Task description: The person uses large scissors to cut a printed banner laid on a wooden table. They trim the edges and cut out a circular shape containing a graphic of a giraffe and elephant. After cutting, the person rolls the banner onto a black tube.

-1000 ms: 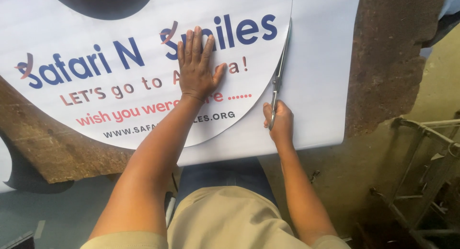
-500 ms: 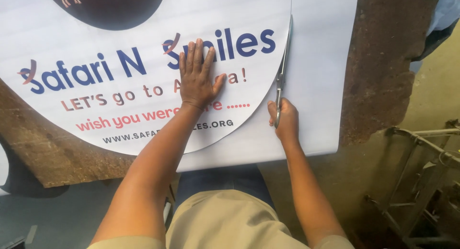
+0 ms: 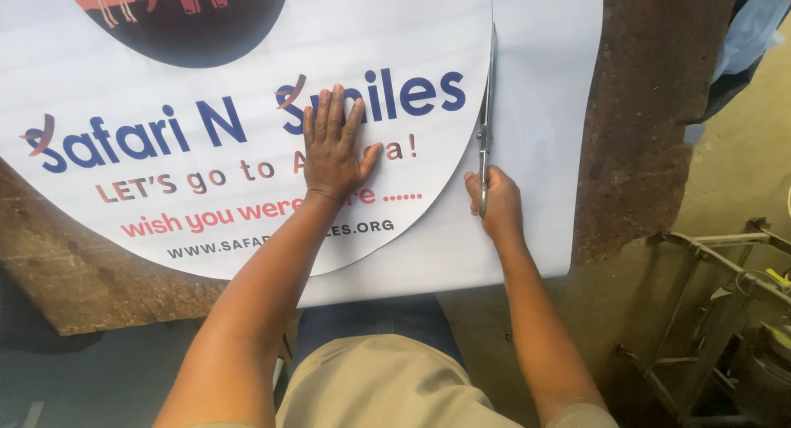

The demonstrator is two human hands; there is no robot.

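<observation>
White printed sheet (image 3: 247, 57) spread over a rough brown bench (image 3: 651, 107), front edge hanging just past the bench toward the lap. On the sheet: blue and red lettering, a dark round picture at the top with reddish animal shapes, and a thin curved outline enclosing the print. Left hand (image 3: 334, 152) pressed flat on the lettering, palm down, fingers (image 3: 336, 107) straight and slightly spread, thumb out to the right, gripping nothing, only pinning the sheet. Right hand (image 3: 497, 201) lower right of it, resting on the plain white margin, fingers closed around the handles of long steel scissors (image 3: 486, 115). Blades pointing straight away from the body, nearly together, lying along a straight cut line running up the sheet just right of the curved outline; tip near the top edge of the view. Handles mostly hidden inside the fist, so the exact grip hard to make out. Both hands near each other, not touching, with the curved outline passing between them. Below, both bare forearms, a tan shirt and dark trousers. Off to the right, on a dusty floor (image 3: 741, 173), a metal frame (image 3: 709, 313) of thin bars; a bluish cloth (image 3: 754, 28) at the top right corner, beyond the bench.
</observation>
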